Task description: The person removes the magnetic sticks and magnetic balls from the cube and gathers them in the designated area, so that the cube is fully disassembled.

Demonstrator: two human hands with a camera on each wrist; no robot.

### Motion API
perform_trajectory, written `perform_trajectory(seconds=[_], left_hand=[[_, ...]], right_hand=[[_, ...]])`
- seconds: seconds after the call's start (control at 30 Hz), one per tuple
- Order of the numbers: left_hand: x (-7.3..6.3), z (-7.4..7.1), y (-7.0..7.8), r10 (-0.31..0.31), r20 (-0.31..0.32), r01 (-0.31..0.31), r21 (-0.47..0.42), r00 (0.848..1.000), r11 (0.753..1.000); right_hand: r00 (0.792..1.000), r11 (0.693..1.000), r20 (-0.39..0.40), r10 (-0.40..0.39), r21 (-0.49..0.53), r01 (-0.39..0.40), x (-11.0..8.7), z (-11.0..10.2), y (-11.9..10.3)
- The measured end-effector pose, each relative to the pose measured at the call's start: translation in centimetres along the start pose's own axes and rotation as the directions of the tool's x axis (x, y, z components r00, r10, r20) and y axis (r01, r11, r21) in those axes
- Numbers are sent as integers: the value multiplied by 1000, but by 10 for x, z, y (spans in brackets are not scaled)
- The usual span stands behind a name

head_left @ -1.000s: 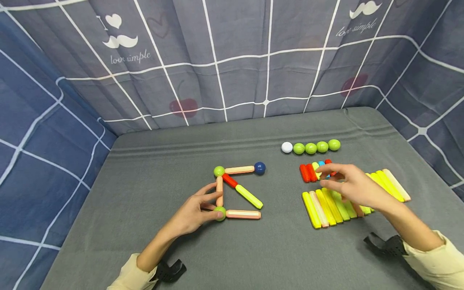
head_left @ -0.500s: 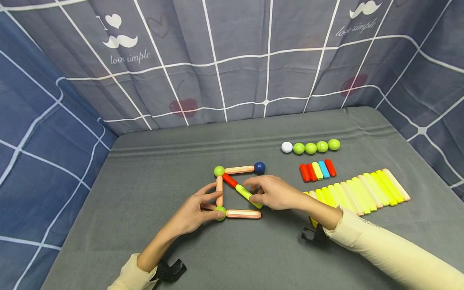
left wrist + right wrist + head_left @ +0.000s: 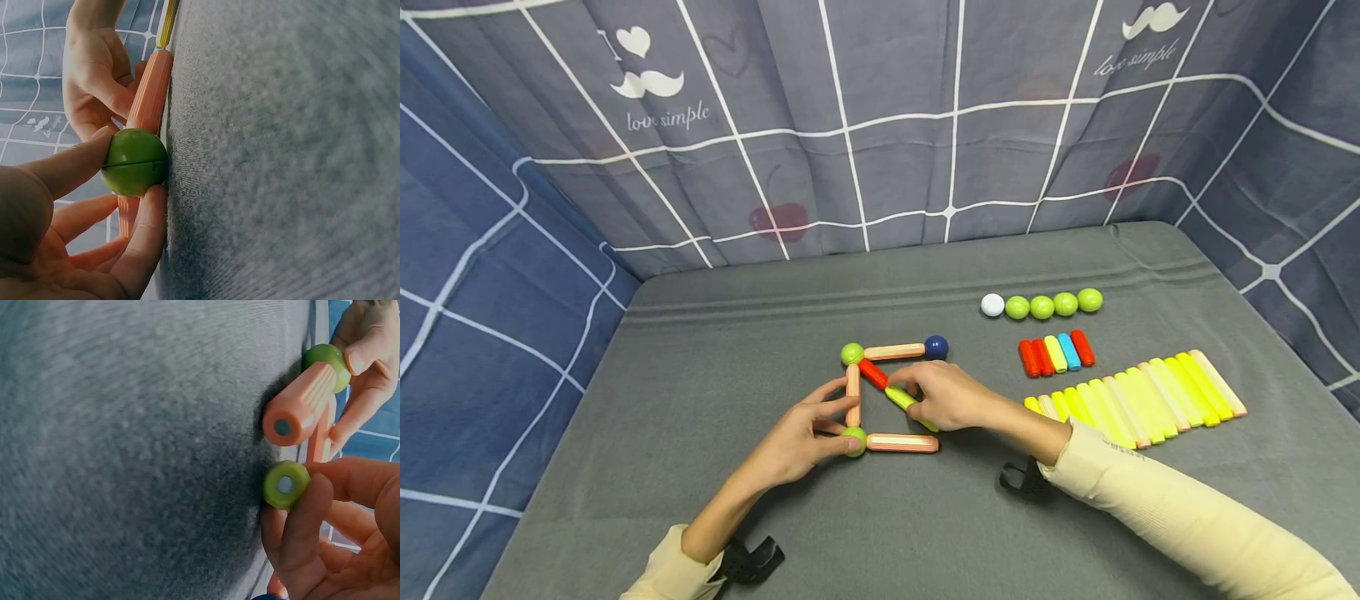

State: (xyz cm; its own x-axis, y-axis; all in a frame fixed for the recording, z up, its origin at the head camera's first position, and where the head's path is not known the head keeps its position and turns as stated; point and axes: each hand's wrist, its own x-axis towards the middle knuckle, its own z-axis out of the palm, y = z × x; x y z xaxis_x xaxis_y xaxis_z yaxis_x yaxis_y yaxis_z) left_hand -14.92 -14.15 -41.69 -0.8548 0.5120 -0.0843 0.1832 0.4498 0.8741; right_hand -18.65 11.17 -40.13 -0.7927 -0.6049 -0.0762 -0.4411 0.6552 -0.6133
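My left hand (image 3: 797, 442) pinches a lower green ball (image 3: 135, 162) between thumb and fingers, its other fingers against an upright-running orange striped magnetic stick (image 3: 853, 387). From that ball another orange stick (image 3: 902, 443) points right; its free end shows a grey metal disc in the right wrist view. My right hand (image 3: 951, 396) pinches a yellow-green stick (image 3: 899, 397), lying slantwise and end to end with a short red stick (image 3: 872, 373). The red stick meets the upper green ball (image 3: 852, 353). An orange stick (image 3: 895, 352) joins that ball to a dark blue ball (image 3: 936, 347).
To the right lies a row of long yellow and pale sticks (image 3: 1138, 400), partly behind my right forearm. Beyond it are several short coloured sticks (image 3: 1056, 353). Further back, a white ball (image 3: 992, 305) heads a line of green balls (image 3: 1042, 307). A checked curtain (image 3: 895, 108) hangs behind the grey cloth.
My right hand has come left from above the row of long sticks to the yellow-green stick and now pinches it. The left hand stays in place on the lower green ball.
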Motion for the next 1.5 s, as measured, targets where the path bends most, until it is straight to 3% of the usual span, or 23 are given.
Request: perform_trajectory(seconds=[0.33,0.57,0.73,0.9,1.1,1.33,1.5], left_hand=[[0,0,-1,-5,0,5,-5,1000,1000],[-1,0,-1,-18,-5,18,7,1000,1000],[-1,1,0,-18,-11,18,16,1000,1000],[0,1,0,-14,-21,14,25,1000,1000],[-1,1,2,-19,-20,20,22,1000,1000],[-1,0,2,-9,-16,9,12,1000,1000],[0,0,2,-8,-16,8,10,1000,1000]], right_hand=[[999,993,-8,-35,110,36,-2,-2,10],[999,989,32,-40,144,35,-4,-4,10],[998,976,-1,-62,210,61,-10,-10,10],[1000,948,-27,9,318,0,-29,-26,8],[995,935,-50,89,348,-66,-57,-42,13],[986,933,-85,142,345,-105,-93,-41,26],[970,961,-175,168,247,-122,-113,-39,34]])
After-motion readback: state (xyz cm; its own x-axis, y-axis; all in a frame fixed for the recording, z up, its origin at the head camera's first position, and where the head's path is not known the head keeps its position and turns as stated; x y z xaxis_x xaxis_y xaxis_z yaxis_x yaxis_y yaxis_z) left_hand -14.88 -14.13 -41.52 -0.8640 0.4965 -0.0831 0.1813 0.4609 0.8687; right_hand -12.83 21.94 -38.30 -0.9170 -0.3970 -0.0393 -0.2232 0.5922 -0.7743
